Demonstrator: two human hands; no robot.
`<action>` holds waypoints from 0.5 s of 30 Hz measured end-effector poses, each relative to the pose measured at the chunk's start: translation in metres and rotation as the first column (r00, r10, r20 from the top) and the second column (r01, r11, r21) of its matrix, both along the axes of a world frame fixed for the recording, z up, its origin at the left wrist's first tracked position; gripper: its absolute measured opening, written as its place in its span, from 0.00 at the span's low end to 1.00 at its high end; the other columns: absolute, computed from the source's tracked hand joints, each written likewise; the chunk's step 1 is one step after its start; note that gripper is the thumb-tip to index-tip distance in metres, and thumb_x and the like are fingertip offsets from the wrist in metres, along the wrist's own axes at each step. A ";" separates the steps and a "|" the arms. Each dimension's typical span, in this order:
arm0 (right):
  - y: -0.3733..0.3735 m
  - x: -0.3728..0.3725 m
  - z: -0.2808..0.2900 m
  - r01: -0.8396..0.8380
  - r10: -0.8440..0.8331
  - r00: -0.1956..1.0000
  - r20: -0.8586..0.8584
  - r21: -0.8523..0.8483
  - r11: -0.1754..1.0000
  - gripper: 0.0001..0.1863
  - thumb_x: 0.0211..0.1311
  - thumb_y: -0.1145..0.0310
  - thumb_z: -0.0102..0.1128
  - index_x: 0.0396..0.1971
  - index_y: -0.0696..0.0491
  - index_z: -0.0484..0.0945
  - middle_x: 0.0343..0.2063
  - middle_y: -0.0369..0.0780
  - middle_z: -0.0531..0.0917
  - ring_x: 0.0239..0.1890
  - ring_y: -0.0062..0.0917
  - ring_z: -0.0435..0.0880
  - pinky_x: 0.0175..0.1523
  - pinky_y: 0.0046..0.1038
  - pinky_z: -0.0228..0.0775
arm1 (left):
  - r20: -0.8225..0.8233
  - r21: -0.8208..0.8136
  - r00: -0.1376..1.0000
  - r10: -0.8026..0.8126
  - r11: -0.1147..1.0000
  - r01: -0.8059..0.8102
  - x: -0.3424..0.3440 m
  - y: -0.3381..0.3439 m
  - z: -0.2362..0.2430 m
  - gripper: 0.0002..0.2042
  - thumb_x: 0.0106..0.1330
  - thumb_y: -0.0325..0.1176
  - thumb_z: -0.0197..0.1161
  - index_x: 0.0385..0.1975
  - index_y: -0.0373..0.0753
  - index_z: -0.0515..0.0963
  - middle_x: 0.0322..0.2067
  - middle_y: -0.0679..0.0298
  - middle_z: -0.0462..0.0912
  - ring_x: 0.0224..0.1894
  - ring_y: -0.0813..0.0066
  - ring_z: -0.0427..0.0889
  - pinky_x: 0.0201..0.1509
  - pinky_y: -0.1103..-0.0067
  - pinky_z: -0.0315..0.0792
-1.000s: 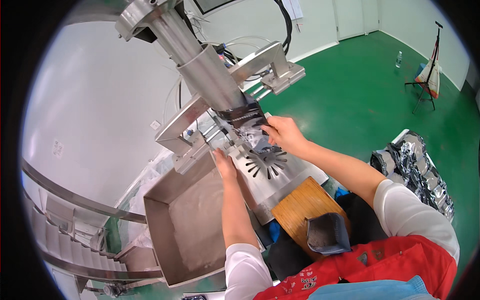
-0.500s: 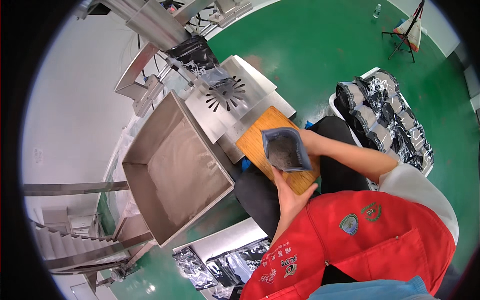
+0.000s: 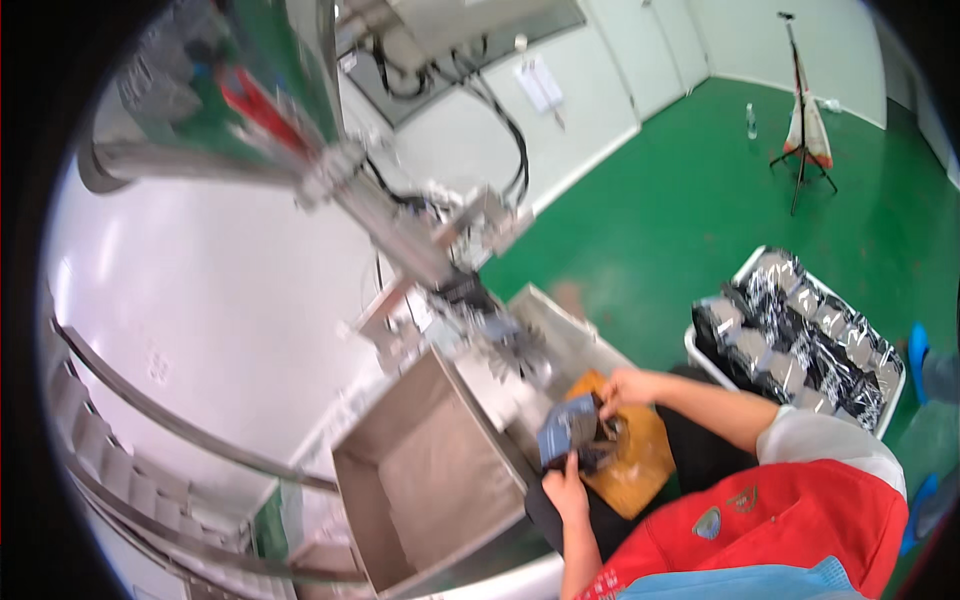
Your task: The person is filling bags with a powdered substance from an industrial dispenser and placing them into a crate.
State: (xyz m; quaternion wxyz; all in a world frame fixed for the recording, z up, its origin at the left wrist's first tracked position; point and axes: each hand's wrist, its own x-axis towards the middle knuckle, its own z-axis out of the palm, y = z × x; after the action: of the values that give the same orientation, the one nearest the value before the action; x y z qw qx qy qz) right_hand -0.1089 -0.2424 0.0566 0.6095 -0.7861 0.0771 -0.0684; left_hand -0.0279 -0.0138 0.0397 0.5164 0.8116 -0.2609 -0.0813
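A dark blue-grey pouch (image 3: 568, 432) is held tilted above a wooden board (image 3: 640, 462) on my lap. My right hand (image 3: 628, 390) pinches its far edge. My left hand (image 3: 566, 492) grips its near side, thumb on the outside. The pouch's contents are hidden and motion blurs its edges. Beyond the pouch is the filling machine's spout (image 3: 460, 290), with a dark bag at its end. To the left sits a deep metal tray (image 3: 490, 435), its floor covered in grey-brown powder.
On the right, a white crate (image 3: 692, 345) holds several filled black-and-clear pouches. Metal rails (image 3: 190, 430) run along the left. A tripod (image 3: 798, 150) and a bottle (image 3: 751, 122) stand on the green floor behind. Blue shoe-like shapes (image 3: 918, 365) show at the right edge.
The view has swung upward, showing more of the machine and wall. The pouch, earlier upright with its powder showing, is now tilted. My right hand has moved from its side to its edge.
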 end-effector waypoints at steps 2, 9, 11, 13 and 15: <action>0.005 0.005 -0.028 0.056 -0.056 0.998 0.001 -0.027 0.998 0.09 0.52 0.68 0.67 0.22 0.58 0.81 0.16 0.29 0.77 0.23 0.11 0.71 0.30 0.22 0.65 | 0.045 -0.082 0.995 0.085 0.993 -0.081 -0.005 -0.002 -0.013 0.15 0.62 0.34 0.61 0.24 0.24 0.77 0.18 0.53 0.79 0.22 0.79 0.75 0.31 0.74 0.69; 0.036 0.013 -0.075 0.374 -0.544 0.823 0.163 0.565 0.735 0.07 0.58 0.74 0.58 0.34 0.60 0.83 0.29 0.35 0.84 0.31 0.18 0.79 0.41 0.22 0.70 | -0.434 -0.715 0.901 -0.032 0.620 -0.322 0.005 -0.019 -0.039 0.05 0.61 0.20 0.56 0.30 0.24 0.76 0.30 0.56 0.79 0.31 0.73 0.76 0.40 0.77 0.69; 0.045 0.016 -0.066 0.392 -0.622 0.783 0.006 0.771 0.501 0.06 0.58 0.73 0.59 0.26 0.59 0.81 0.23 0.35 0.81 0.25 0.20 0.77 0.35 0.23 0.68 | -0.413 -0.727 0.910 -0.048 0.620 -0.297 0.009 -0.015 -0.055 0.07 0.62 0.23 0.57 0.31 0.23 0.77 0.30 0.56 0.80 0.32 0.71 0.78 0.41 0.77 0.69; 0.046 0.027 -0.073 0.387 -0.700 0.713 -0.043 0.856 0.342 0.08 0.58 0.73 0.58 0.21 0.58 0.79 0.22 0.35 0.80 0.24 0.19 0.76 0.32 0.23 0.67 | -0.524 -0.643 0.850 0.056 0.628 -0.438 -0.025 -0.039 0.012 0.12 0.62 0.20 0.56 0.16 0.35 0.66 0.23 0.63 0.74 0.27 0.76 0.71 0.36 0.77 0.67; 0.046 0.035 -0.075 0.397 -0.743 0.668 -0.042 0.865 0.308 0.09 0.58 0.73 0.58 0.19 0.57 0.78 0.21 0.34 0.80 0.24 0.18 0.77 0.32 0.23 0.69 | -0.563 -0.590 0.811 0.159 0.609 -0.530 -0.037 -0.042 0.034 0.12 0.61 0.21 0.57 0.16 0.35 0.66 0.22 0.63 0.74 0.27 0.76 0.71 0.36 0.77 0.67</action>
State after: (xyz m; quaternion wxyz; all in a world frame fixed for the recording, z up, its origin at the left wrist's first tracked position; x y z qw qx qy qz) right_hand -0.0741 -0.1961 -0.0184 0.8334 -0.2955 0.2632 -0.3859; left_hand -0.0653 -0.0562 0.0736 0.8448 0.5316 0.0247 -0.0550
